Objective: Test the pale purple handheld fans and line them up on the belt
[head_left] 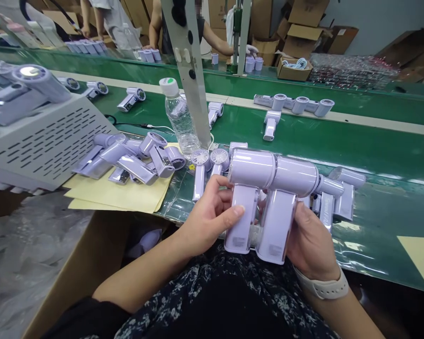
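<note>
Two lavender handheld fans are held side by side in front of me, handles down and round heads pointing sideways. My left hand [215,212] is closed on the left fan [240,221], its thumb lying across the handle. Around the right edge of the right fan [276,226] wraps my right hand [313,235], with a pale watch band on that wrist. The fan heads touch end to end. Just behind them, fans with visible grilles [200,162] lie on the green bench, and another lettered fan [327,202] is to the right.
A pile of fans [134,160] lies on yellow paper [120,197] beside a slotted grey metal box [56,136]. A water bottle [180,117] stands against a metal post [189,70]. Beyond runs a green conveyor [374,127] carrying fans; co-workers' arms [215,42] show behind it.
</note>
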The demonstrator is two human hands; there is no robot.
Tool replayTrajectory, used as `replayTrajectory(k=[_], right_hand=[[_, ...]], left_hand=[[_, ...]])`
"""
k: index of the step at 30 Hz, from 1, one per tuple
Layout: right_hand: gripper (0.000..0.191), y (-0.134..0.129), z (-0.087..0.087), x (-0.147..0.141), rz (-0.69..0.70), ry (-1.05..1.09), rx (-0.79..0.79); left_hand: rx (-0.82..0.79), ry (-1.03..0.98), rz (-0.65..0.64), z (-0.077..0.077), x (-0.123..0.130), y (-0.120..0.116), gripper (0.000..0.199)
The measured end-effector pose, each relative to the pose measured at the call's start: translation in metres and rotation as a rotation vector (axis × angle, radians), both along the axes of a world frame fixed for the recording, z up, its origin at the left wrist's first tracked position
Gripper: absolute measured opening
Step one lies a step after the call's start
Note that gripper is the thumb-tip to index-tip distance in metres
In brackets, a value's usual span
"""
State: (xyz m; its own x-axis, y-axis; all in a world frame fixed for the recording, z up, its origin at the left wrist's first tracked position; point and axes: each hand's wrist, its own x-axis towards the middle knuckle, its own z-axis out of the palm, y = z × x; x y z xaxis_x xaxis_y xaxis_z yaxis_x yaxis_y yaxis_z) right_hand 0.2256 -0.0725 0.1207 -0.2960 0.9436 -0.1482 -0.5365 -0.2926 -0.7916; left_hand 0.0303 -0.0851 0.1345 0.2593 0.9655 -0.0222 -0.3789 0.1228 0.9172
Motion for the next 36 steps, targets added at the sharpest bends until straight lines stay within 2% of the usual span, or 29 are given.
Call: replayTrajectory(k=[3, 6, 8, 10, 13, 17, 21, 25, 32, 36], right_hand=[[0.027, 0.001, 0.003, 0.002, -0.015, -0.027, -0.003], [0.027, 0.004, 0.004, 0.001, 0.008, -0.015, -0.04], [0.03, 0.004, 0.005, -0.001, 0.032, 0.0, -0.078], [0.036, 0.004, 0.006, -0.004, 0.062, 0.013, -0.101], [0.04, 0.003, 0.008, -0.007, 0.063, 0.028, -0.102], [0.035, 0.004, 0.011, -0.004, 0.005, 0.028, -0.067], [0.022, 0.005, 0.009, 0.003, -0.066, 0.03, 0.015], [0.022, 0.006, 0.002, 0.007, -0.162, -0.099, 0.075], [0.023, 0.008, -0.002, 0.002, -0.229, -0.103, 0.001], [0.023, 0.011, -0.004, -0.001, -0.189, -0.075, -0.049]], left_hand=[[-0.035, -0.049, -0.019, -0.002, 0.002, 0.002, 0.057], [-0.148, -0.13, -0.095, -0.01, 0.006, 0.009, 0.068], [-0.234, -0.164, -0.12, -0.016, 0.008, 0.013, 0.065], [-0.274, -0.191, -0.083, -0.02, 0.01, 0.016, 0.055], [-0.257, -0.26, -0.028, -0.021, 0.01, 0.019, 0.037], [-0.217, -0.315, -0.081, -0.019, 0.005, 0.021, 0.03], [-0.144, -0.207, -0.053, -0.015, 0.0, 0.019, 0.046], [-0.043, -0.103, -0.043, -0.013, -0.003, 0.016, 0.054], [-0.065, -0.065, -0.101, -0.017, -0.003, 0.017, 0.065], [-0.079, -0.054, -0.103, -0.017, -0.001, 0.018, 0.071]])
